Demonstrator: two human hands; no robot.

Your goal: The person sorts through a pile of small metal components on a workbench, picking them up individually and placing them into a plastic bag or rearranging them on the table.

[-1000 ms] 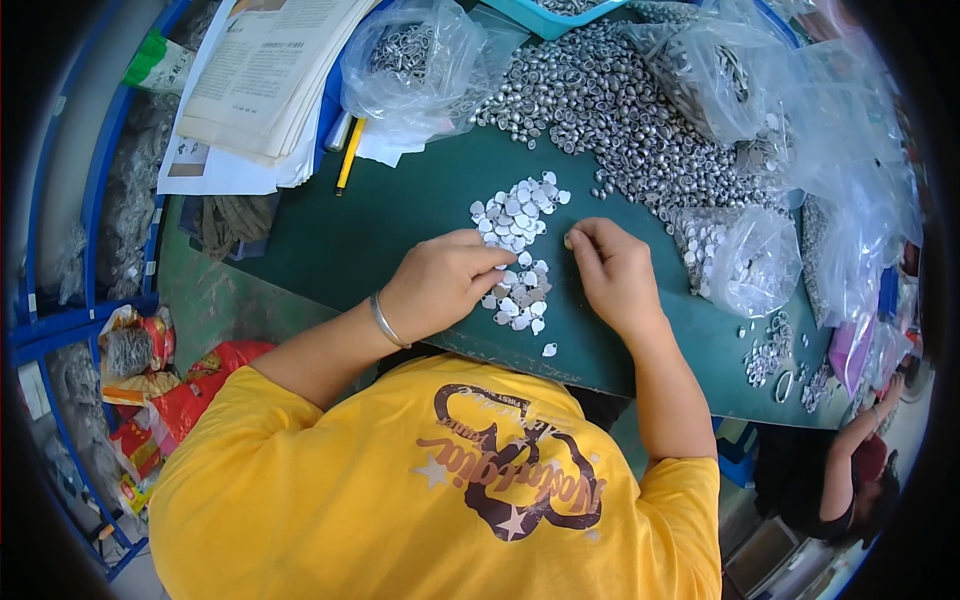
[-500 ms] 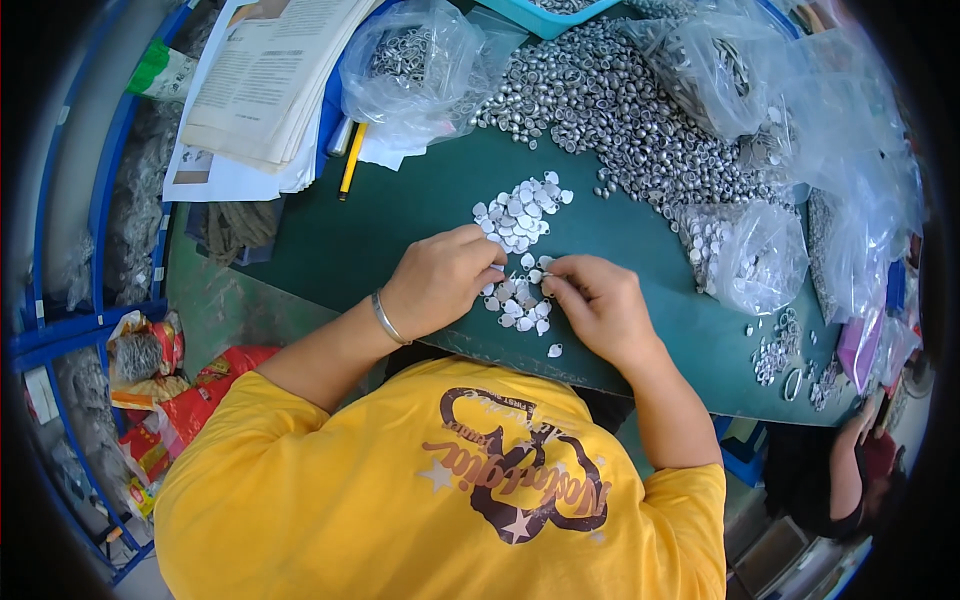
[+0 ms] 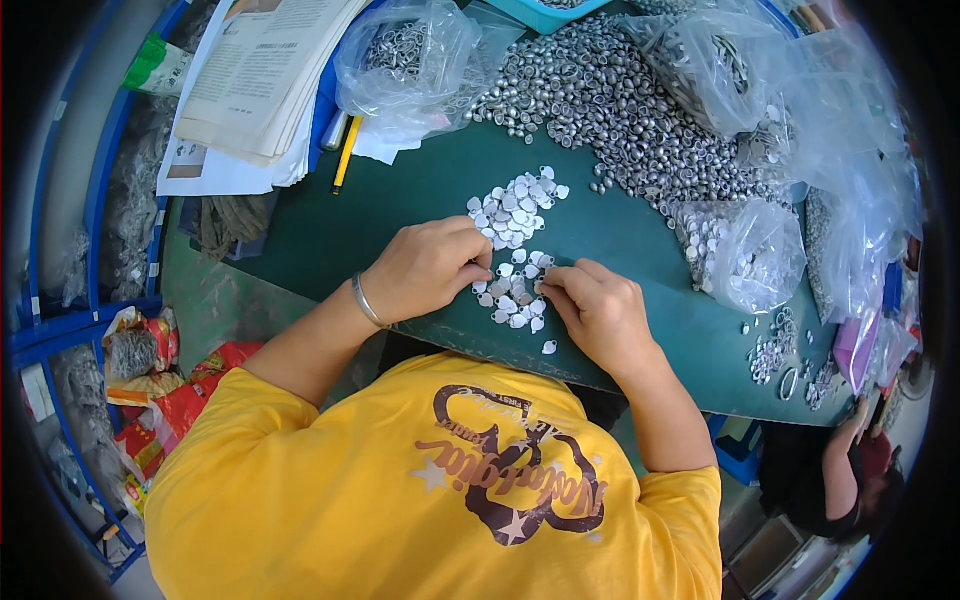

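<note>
My left hand is curled, its thumb and forefinger pinched at the left edge of a small pile of flat silver charms. What sits between those fingertips is too small to make out. Opposite, at the right edge of that pile, my right hand pinches with thumb and forefinger, its tips against the charms; whether one is held I cannot make out. The charms are drop-shaped with a tiny loop. Just beyond lies a second pile of similar charms. One loose charm lies toward the near table edge.
Domed metal pieces cover the far right of the green table. Plastic bags of parts stand at right and back. Papers and a yellow pencil lie far left. Another person's arm shows at right.
My left hand has drawn slightly left, away from the near pile, and a pale piece seen at its fingertips no longer shows. My right hand stays pinched beside the pile.
</note>
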